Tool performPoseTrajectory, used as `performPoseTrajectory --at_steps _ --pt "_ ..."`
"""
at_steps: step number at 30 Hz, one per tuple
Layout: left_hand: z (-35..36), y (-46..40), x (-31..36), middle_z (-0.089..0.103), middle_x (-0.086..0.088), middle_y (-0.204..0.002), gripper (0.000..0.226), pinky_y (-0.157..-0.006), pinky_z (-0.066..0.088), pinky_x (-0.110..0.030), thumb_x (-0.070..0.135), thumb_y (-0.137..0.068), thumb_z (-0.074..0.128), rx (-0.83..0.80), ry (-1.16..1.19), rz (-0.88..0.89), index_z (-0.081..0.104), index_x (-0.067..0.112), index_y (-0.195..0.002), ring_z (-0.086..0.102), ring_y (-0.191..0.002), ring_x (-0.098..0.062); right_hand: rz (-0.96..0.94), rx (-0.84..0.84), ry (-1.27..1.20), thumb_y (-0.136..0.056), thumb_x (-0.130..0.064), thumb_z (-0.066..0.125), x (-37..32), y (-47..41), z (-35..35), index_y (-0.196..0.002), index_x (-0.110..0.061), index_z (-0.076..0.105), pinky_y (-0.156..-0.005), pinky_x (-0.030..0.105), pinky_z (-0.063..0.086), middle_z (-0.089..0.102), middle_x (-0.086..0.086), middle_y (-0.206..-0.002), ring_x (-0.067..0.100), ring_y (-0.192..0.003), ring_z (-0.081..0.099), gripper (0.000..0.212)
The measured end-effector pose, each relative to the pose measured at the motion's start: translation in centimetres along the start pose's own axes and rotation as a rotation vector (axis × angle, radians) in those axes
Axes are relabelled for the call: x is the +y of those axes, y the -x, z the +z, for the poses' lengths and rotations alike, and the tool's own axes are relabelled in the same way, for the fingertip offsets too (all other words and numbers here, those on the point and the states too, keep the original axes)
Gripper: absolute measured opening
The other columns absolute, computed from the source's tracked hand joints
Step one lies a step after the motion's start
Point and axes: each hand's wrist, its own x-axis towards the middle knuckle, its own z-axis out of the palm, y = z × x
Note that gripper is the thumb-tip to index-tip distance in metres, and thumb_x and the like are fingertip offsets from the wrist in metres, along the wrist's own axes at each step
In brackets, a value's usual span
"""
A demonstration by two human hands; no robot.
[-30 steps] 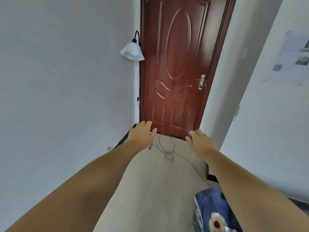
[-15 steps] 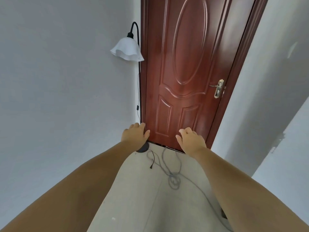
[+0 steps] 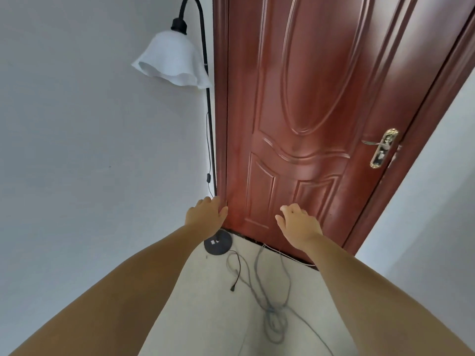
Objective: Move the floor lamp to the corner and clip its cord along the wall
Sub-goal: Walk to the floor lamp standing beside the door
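A floor lamp with a thin black pole (image 3: 210, 129) and a white ruffled shade (image 3: 173, 64) stands where the left wall meets a door frame. Its round black base (image 3: 218, 244) rests on the pale floor. A thin black cord with an inline switch (image 3: 208, 178) hangs down the pole, and its plug end (image 3: 233, 288) lies loose on the floor. My left hand (image 3: 205, 215) is held out just in front of the pole's foot, fingers spread, holding nothing. My right hand (image 3: 298, 223) is open too, held out before the door.
A closed red-brown panelled door (image 3: 308, 111) with a brass handle (image 3: 383, 149) fills the middle. A grey cable (image 3: 273, 322) lies tangled on the floor below the door. White walls stand at left (image 3: 90, 163) and right.
The view has closed in on the lamp and door, which now look much larger. Both hands stay stretched forward and empty, the left one now close to the pole's foot.
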Motion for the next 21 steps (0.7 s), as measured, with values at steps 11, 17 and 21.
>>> performPoseTrajectory --at_steps 11,17,21 --pt "7.0 -19.9 -4.0 0.052 -0.007 -0.135 0.051 -0.09 0.047 -0.043 0.048 -0.094 0.032 -0.104 0.085 -0.238 0.04 0.018 -0.135 0.053 -0.119 -0.027 -0.103 -0.156 -0.093 -0.1 -0.04 0.029 2.0 -24.8 7.1 -0.124 -0.013 0.046 -0.084 0.041 0.045 0.05 0.01 -0.125 0.03 -0.109 0.053 0.04" --pt "12.9 -31.9 -8.0 0.052 -0.007 -0.136 0.054 -0.091 0.048 -0.043 0.05 -0.093 0.033 -0.2 0.121 -0.257 0.041 0.017 -0.136 0.055 -0.118 -0.027 -0.07 -0.173 -0.219 -0.099 -0.039 0.031 -0.1 -36.1 15.2 -0.122 -0.014 0.048 -0.078 0.039 0.047 0.053 0.01 -0.121 0.03 -0.105 0.056 0.038" --pt "18.0 -39.0 -10.6 0.054 -0.008 -0.135 0.056 -0.093 0.049 -0.043 0.054 -0.091 0.036 -0.297 0.171 -0.344 0.042 0.018 -0.134 0.056 -0.117 -0.028 -0.004 -0.166 -0.297 -0.099 -0.04 0.03 -0.9 -43.1 20.7 -0.123 -0.015 0.049 -0.072 0.037 0.043 0.054 0.009 -0.121 0.031 -0.101 0.06 0.039"
